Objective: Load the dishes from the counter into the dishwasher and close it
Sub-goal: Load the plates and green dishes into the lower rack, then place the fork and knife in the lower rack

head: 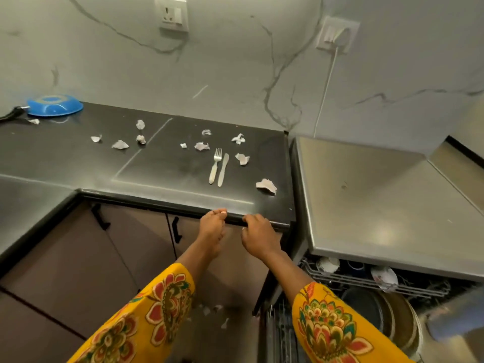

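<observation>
A fork [215, 165] and a knife [223, 169] lie side by side on the dark counter [170, 169]. A blue bowl [55, 105] sits upside down at the counter's far left. My left hand [212, 231] and my right hand [258, 237] are at the counter's front edge, below the cutlery, fingers curled, nothing visibly held. The dishwasher [366, 284] at the lower right stands open, its upper rack [372, 280] holding cups and plates below it.
Several crumpled paper scraps [266, 185] lie scattered on the counter and a few on the floor. A steel worktop [379, 200] sits above the dishwasher. Cabinet doors with black handles [177, 230] are under the counter. A white cable [326, 87] hangs from a wall socket.
</observation>
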Motion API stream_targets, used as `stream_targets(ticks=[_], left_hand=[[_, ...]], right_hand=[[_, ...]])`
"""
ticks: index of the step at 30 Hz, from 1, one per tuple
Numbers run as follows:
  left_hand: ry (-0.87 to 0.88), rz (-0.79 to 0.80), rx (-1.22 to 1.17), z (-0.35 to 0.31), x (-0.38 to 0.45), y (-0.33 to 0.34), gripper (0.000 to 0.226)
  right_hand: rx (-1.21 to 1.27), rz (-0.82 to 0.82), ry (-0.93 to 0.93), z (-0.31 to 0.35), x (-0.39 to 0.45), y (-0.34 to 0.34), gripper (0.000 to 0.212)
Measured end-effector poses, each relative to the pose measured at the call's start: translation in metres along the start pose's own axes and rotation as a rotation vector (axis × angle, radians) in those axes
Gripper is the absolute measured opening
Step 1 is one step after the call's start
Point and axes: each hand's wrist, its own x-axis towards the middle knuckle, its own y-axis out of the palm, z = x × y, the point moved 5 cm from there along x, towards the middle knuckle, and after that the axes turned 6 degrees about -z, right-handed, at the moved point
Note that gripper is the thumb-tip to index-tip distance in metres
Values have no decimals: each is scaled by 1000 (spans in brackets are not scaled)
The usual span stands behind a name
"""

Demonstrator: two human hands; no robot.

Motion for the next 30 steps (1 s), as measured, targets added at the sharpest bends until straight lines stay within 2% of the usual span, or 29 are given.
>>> stream_targets(ticks=[6,12,15,20,23,30], left_hand=[[27,-63,-26,-43,70,-13,16],[-15,-39,25,-72,136,-11,20],[-46,-5,27,-83,162,-2,19],[-77,77,6,-100,185,15,15],[-41,116,94,-112,196,26,32],[-108,200,101,-127,213,40,30]], right_hand=[[24,6,-4,42,76,17,32],[-38,62,19,66,134,38,45],[-94,101,30,71,157,47,42],[-167,208,46,68,180,62,53],[-184,210,62,65,193,63,55],[-35,167,173,64,227,59,57]])
